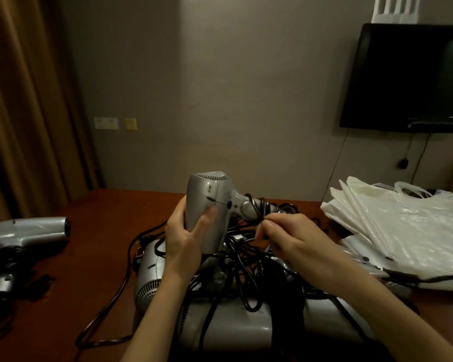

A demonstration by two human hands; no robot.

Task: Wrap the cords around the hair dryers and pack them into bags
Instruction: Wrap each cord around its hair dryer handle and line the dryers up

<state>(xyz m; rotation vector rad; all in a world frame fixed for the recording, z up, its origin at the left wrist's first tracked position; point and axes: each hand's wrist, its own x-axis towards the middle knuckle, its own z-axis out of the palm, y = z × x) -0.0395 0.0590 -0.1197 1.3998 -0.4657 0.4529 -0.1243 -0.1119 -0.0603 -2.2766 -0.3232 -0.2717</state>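
Note:
My left hand [187,235] grips the barrel of a silver hair dryer [209,202], held above the table with its rear grille up. A few turns of black cord [256,205] circle its handle, which points right. My right hand [285,237] pinches that cord just below the handle. Under both hands lies a heap of several silver hair dryers [152,273] with tangled black cords [243,273]. A stack of white plastic bags [403,226] lies at the right.
A silver hair dryer [29,231] with its cord bundled lies at the left on the brown table [100,226]. A dark television [408,79] hangs on the wall at the right, wires dangling below it. A curtain [24,100] covers the left side.

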